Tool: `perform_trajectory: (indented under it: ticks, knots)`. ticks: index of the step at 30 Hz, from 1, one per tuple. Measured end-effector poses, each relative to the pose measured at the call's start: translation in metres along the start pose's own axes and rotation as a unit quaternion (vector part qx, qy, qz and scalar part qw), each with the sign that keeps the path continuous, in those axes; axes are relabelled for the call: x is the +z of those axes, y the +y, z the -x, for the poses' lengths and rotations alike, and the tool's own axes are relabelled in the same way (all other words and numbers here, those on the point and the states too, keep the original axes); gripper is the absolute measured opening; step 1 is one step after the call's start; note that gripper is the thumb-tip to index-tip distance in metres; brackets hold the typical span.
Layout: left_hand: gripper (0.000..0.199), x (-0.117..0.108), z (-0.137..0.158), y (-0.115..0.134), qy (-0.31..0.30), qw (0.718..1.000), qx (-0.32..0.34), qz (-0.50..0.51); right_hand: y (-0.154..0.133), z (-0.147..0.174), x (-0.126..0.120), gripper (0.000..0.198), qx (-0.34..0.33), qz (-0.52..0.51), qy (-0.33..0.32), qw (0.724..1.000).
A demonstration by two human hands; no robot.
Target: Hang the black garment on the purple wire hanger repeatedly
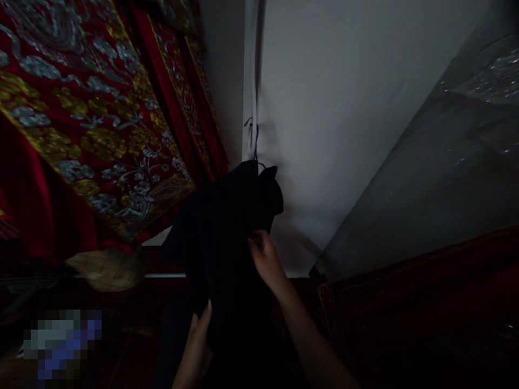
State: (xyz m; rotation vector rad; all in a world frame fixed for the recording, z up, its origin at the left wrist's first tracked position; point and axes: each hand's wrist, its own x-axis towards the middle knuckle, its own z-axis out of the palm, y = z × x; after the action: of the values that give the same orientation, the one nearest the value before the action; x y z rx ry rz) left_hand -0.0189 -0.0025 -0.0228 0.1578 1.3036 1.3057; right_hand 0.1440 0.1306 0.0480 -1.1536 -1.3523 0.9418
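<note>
A black garment (235, 259) hangs down in front of me from a hook (249, 127) at the edge of the white wall. It is so dark that its folds and its kind hardly show. With curled fingers, my right hand (265, 256) pinches the cloth on its upper right side. Lower down, my left hand (198, 329) grips the garment's left side, the thumb pointing up and lying on the cloth. The other fingers of the left hand are mostly hidden behind the fabric.
A red cloth (101, 124) with gold and silver embroidery hangs at the upper left. Below it is a pale checked bundle (107, 270). Shiny clear plastic sheeting (425, 178) covers the right side, above dark red fabric (405, 270). A blurred-out patch lies lower left.
</note>
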Motion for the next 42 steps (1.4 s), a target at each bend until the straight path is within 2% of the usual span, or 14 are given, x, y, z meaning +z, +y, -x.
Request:
perform_trajectory:
  ticks: [4,8,10,12,14,17,20,22,25,28,31,34,38,42]
  knots:
    - [0.062,-0.005,-0.004,-0.001,-0.039,0.999,0.002,0.004,-0.002,-0.013,0.008,0.016,-0.047,0.010,-0.051,0.998]
    - [0.044,-0.003,-0.007,0.002,0.003,0.998,0.032,0.049,-0.002,-0.011,0.006,0.015,-0.031,0.006,-0.047,0.998]
    - [0.044,0.000,-0.005,0.004,0.039,0.990,0.095,0.091,0.001,0.004,0.003,0.015,0.001,-0.011,-0.043,0.999]
    - [0.052,0.004,0.000,0.006,0.050,0.969,0.222,0.092,0.005,0.027,0.000,0.016,0.039,-0.044,-0.045,0.997]
    - [0.064,0.006,0.006,0.009,0.040,0.922,0.384,0.037,0.008,0.053,-0.001,0.017,0.074,-0.082,-0.047,0.993]
    - [0.065,0.010,0.017,0.014,0.036,0.810,0.573,-0.123,0.004,0.079,-0.002,0.019,0.105,-0.122,-0.058,0.985]
    - [0.045,0.024,0.023,0.021,0.009,0.708,0.646,-0.287,-0.009,0.083,-0.005,0.020,0.103,-0.137,-0.069,0.983]
    - [0.040,0.038,0.023,0.026,-0.012,0.675,0.649,-0.349,-0.017,0.080,-0.007,0.020,0.095,-0.138,-0.074,0.983]
    - [0.038,0.058,0.017,0.028,-0.023,0.684,0.622,-0.381,-0.025,0.078,-0.010,0.020,0.089,-0.129,-0.090,0.983]
    - [0.032,0.067,0.010,0.018,-0.067,0.736,0.563,-0.369,-0.028,0.082,-0.012,0.020,0.102,-0.126,-0.114,0.980]
    - [0.039,0.068,0.007,0.000,-0.025,0.791,0.551,-0.265,-0.027,0.086,-0.010,0.021,0.132,-0.138,-0.133,0.972]
    - [0.033,0.068,0.008,-0.010,0.021,0.772,0.602,-0.201,-0.028,0.087,-0.007,0.027,0.152,-0.142,-0.137,0.969]
    - [0.009,0.070,0.008,-0.005,-0.049,0.719,0.627,-0.298,-0.029,0.086,-0.006,0.032,0.159,-0.145,-0.123,0.969]
    - [0.011,0.078,0.007,-0.006,-0.116,0.741,0.580,-0.319,-0.027,0.085,-0.010,0.032,0.163,-0.144,-0.101,0.971]
